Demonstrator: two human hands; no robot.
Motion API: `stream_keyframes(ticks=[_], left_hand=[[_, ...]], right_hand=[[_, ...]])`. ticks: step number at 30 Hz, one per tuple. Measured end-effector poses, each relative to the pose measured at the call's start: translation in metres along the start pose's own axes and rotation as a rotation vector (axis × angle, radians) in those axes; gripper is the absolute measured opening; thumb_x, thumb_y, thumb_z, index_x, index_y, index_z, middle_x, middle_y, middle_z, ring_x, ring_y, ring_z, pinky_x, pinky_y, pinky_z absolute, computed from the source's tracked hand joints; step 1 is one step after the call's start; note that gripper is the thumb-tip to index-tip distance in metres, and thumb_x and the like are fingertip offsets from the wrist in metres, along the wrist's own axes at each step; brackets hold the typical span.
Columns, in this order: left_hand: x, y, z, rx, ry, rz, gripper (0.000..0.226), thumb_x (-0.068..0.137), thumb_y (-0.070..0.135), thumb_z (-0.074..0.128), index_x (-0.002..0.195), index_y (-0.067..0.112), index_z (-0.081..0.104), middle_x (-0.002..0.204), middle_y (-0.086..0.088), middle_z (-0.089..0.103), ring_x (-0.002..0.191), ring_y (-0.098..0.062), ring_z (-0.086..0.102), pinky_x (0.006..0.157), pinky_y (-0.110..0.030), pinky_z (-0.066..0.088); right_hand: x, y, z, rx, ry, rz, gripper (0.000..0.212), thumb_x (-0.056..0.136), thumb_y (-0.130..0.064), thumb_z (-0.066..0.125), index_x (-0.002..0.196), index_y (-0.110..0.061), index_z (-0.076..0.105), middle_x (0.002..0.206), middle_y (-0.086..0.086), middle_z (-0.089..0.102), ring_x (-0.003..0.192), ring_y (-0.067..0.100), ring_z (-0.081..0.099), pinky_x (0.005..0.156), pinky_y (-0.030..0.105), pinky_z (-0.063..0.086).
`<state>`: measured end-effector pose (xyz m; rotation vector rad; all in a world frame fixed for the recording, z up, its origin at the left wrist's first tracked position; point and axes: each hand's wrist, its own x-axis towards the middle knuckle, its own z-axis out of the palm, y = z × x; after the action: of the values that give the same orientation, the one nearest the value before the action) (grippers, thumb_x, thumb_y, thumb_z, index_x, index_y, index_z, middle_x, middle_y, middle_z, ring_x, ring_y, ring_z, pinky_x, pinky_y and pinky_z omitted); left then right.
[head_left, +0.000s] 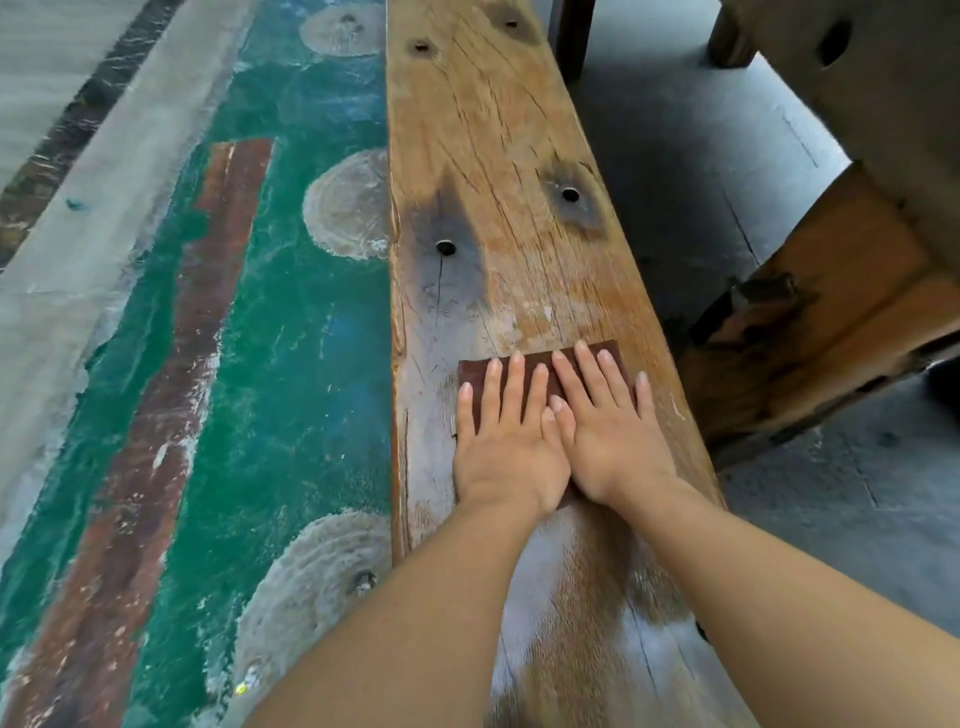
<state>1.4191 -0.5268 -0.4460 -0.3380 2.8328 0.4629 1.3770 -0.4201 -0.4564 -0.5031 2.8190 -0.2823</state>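
A long weathered wooden plank (498, 156) runs away from me, with bolt holes and dark stains. A dark brown sheet of sandpaper (472, 372) lies flat on it, mostly hidden under my hands. My left hand (506, 441) presses on the sheet's left part with straight, spread fingers. Beside it, my right hand (605, 426) presses flat on the right part, thumb against my left hand. Pale sanding dust covers the plank around and in front of the sheet.
Left of the plank lies a green painted surface (270, 322) with a rust-brown stripe and pale worn circles. To the right is grey concrete floor (691, 171) and a wooden frame (831, 322) close to the plank's edge.
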Motion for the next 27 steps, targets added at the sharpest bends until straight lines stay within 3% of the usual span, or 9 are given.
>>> stream_keyframes(ticks=[10,14,16,18,20,24,25,27], left_hand=[[-0.086,0.054,0.046,-0.037,0.039,0.069,0.049,0.099,0.038,-0.002,0.140,0.030,-0.027,0.147,0.009,-0.037,0.134,-0.011,-0.038,0.109,-0.043,-0.026],[-0.134,0.064,0.066,0.039,0.013,0.125,0.055,0.091,0.038,-0.014,0.145,0.027,-0.023,0.152,0.004,-0.033,0.136,-0.016,-0.038,0.111,-0.048,-0.022],[-0.157,0.065,0.067,0.047,-0.005,0.120,0.058,0.093,0.036,0.002,0.151,0.026,0.005,0.160,-0.001,-0.003,0.146,-0.020,-0.010,0.116,-0.048,-0.004],[-0.167,0.067,0.061,-0.050,-0.034,0.123,0.055,0.091,0.034,0.025,0.142,0.023,0.040,0.151,-0.002,0.034,0.141,-0.021,0.029,0.109,-0.046,0.019],[-0.170,0.067,0.057,0.003,-0.040,0.145,0.052,0.090,0.034,0.028,0.139,0.021,0.044,0.148,-0.001,0.040,0.137,-0.021,0.037,0.105,-0.046,0.023],[-0.162,0.062,0.053,0.022,-0.039,0.162,0.051,0.093,0.035,0.025,0.142,0.022,0.037,0.150,-0.002,0.036,0.139,-0.021,0.032,0.108,-0.045,0.020],[-0.157,0.061,0.052,0.038,-0.070,0.157,0.052,0.095,0.036,0.021,0.145,0.024,0.029,0.154,-0.001,0.027,0.143,-0.020,0.023,0.112,-0.048,0.013],[-0.143,0.059,0.054,0.087,-0.058,0.180,0.054,0.096,0.039,0.003,0.149,0.030,-0.004,0.157,0.003,-0.010,0.144,-0.017,-0.014,0.116,-0.049,-0.014]], right_hand=[[-0.104,0.046,0.007,-0.007,-0.026,0.079,0.053,0.098,-0.044,0.006,0.141,-0.034,-0.024,0.146,-0.013,-0.034,0.130,0.003,-0.037,0.113,0.039,-0.018],[-0.153,0.055,0.016,-0.032,-0.097,0.114,0.053,0.098,-0.044,0.003,0.138,-0.034,-0.030,0.142,-0.011,-0.044,0.126,0.006,-0.045,0.112,0.039,-0.021],[-0.172,0.056,0.022,-0.059,-0.121,0.124,0.052,0.095,-0.046,-0.007,0.135,-0.032,-0.036,0.141,-0.010,-0.046,0.125,0.008,-0.048,0.111,0.040,-0.023],[-0.180,0.056,0.024,-0.071,-0.134,0.119,0.055,0.084,-0.049,-0.019,0.132,-0.032,-0.040,0.139,-0.010,-0.048,0.124,0.010,-0.049,0.110,0.041,-0.024],[-0.182,0.058,0.024,-0.071,-0.136,0.112,0.061,0.078,-0.049,-0.023,0.134,-0.031,-0.037,0.140,-0.010,-0.046,0.127,0.010,-0.047,0.110,0.040,-0.023],[-0.175,0.062,0.024,-0.086,-0.115,0.071,0.061,0.081,-0.049,-0.017,0.139,-0.033,-0.028,0.146,-0.010,-0.038,0.134,0.012,-0.037,0.111,0.040,-0.020],[-0.170,0.062,0.023,-0.084,-0.109,0.072,0.060,0.082,-0.049,-0.016,0.139,-0.033,-0.027,0.146,-0.010,-0.037,0.134,0.012,-0.037,0.111,0.040,-0.020],[-0.157,0.061,0.019,-0.077,-0.110,0.087,0.055,0.088,-0.048,-0.011,0.139,-0.033,-0.028,0.146,-0.010,-0.037,0.133,0.011,-0.038,0.112,0.041,-0.018]])
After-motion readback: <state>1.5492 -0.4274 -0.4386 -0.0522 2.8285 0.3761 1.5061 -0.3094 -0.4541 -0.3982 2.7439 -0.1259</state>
